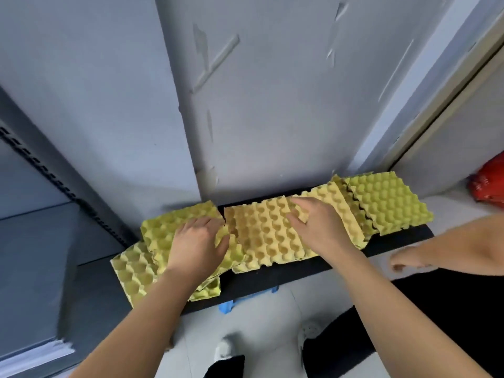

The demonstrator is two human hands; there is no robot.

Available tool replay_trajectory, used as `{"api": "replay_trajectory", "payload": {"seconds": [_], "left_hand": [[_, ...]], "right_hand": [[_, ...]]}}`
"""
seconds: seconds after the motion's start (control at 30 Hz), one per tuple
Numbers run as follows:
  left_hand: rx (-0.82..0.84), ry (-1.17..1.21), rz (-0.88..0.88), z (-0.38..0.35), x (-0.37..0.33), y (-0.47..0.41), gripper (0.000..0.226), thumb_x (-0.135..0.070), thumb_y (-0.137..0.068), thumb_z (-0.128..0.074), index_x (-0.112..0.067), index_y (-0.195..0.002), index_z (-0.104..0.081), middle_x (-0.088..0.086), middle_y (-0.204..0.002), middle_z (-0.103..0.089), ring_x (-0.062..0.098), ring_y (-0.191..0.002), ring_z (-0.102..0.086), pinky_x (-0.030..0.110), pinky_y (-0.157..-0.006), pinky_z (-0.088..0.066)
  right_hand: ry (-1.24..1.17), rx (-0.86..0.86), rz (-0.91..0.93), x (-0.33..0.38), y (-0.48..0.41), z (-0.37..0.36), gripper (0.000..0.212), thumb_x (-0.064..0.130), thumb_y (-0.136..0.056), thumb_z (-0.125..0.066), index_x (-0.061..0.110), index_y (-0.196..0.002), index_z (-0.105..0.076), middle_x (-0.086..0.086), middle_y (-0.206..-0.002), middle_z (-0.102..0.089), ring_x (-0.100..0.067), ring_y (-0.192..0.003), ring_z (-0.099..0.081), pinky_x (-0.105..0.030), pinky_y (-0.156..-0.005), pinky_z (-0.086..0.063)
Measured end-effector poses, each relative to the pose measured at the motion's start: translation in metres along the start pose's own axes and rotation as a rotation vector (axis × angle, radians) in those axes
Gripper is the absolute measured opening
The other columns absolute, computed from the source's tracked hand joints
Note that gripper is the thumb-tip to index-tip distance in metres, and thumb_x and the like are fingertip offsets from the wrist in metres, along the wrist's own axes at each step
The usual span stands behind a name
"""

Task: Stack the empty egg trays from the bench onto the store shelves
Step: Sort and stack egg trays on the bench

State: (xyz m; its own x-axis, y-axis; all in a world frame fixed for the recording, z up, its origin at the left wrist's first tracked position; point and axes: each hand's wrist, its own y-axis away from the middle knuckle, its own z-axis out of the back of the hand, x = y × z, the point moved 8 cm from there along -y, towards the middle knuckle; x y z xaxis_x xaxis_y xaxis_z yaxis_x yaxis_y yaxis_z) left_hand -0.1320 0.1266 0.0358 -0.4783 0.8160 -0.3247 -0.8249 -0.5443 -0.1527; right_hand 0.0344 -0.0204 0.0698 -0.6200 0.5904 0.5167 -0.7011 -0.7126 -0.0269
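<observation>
Several yellow egg trays lie in a row on a low black bench [294, 276] against the wall. My left hand [197, 244] grips the left edge of the middle egg tray [268, 238], its fingers curled over the rim. My right hand [317, 223] holds the far right part of that same tray, fingers bent onto its cups. A greenish tray [161, 227] lies under my left hand, with another tray [131, 271] lower left. Further trays [390, 203] overlap at the bench's right end.
A grey wall rises behind the bench. A dark metal shelf upright [68, 192] with slots runs diagonally at left. Another person's arm and hand [417, 257] reach in from the right. A red bag [489, 184] sits far right. A blue object [227, 306] shows under the bench.
</observation>
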Motion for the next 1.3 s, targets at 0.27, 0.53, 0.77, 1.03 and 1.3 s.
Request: {"api": "replay_trajectory", "payload": {"seconds": [0.27,0.53,0.77,1.03,1.3], "left_hand": [[0.258,-0.032,0.354,-0.093,0.115,-0.003,0.049,-0.042,-0.092,-0.055,-0.022,-0.137,-0.049,0.000,-0.137,-0.052,0.022,-0.126,-0.046,0.037,-0.103,-0.038],[0.495,0.049,0.758,-0.187,0.210,0.044,0.093,-0.055,-0.080,-0.067,-0.026,-0.149,-0.012,0.006,-0.156,-0.013,0.029,-0.139,-0.025,0.045,-0.107,-0.034],[0.404,0.282,0.952,-0.246,0.245,0.073,0.125,-0.048,-0.066,-0.083,-0.021,-0.152,0.003,0.012,-0.154,-0.020,0.035,-0.139,-0.026,0.049,-0.107,-0.036],[0.294,0.477,1.010,-0.266,0.243,0.081,0.132,-0.042,-0.064,-0.086,-0.028,-0.151,0.013,-0.002,-0.155,-0.010,0.029,-0.135,-0.036,0.039,-0.100,-0.041],[0.252,0.465,1.021,-0.250,0.235,0.077,0.126,-0.045,-0.062,-0.085,-0.027,-0.152,0.001,-0.008,-0.152,-0.003,0.032,-0.130,-0.040,0.050,-0.092,-0.051]], "right_hand": [[-0.050,0.256,-0.050,-0.025,-0.063,-0.143,0.043,0.032,-0.093,-0.054,0.019,-0.134,-0.052,-0.001,-0.138,-0.051,-0.017,-0.110,-0.059,-0.024,-0.094,-0.042],[-0.069,0.506,-0.115,-0.064,-0.084,-0.292,0.057,0.038,-0.092,-0.056,0.017,-0.143,-0.040,-0.002,-0.142,-0.046,-0.016,-0.128,-0.044,-0.025,-0.100,-0.036],[-0.110,0.691,-0.225,-0.102,-0.090,-0.387,0.080,0.043,-0.087,-0.061,0.027,-0.150,-0.016,-0.006,-0.152,-0.028,-0.022,-0.133,-0.037,-0.031,-0.103,-0.035],[-0.366,0.596,-0.368,-0.127,-0.088,-0.415,0.090,0.031,-0.073,-0.080,0.036,-0.141,-0.022,0.002,-0.138,-0.042,-0.017,-0.113,-0.050,-0.029,-0.091,-0.038],[-0.302,0.525,-0.293,-0.128,-0.091,-0.393,0.085,0.039,-0.073,-0.077,0.030,-0.142,-0.027,0.000,-0.135,-0.046,-0.019,-0.122,-0.047,-0.036,-0.103,-0.038]]}}
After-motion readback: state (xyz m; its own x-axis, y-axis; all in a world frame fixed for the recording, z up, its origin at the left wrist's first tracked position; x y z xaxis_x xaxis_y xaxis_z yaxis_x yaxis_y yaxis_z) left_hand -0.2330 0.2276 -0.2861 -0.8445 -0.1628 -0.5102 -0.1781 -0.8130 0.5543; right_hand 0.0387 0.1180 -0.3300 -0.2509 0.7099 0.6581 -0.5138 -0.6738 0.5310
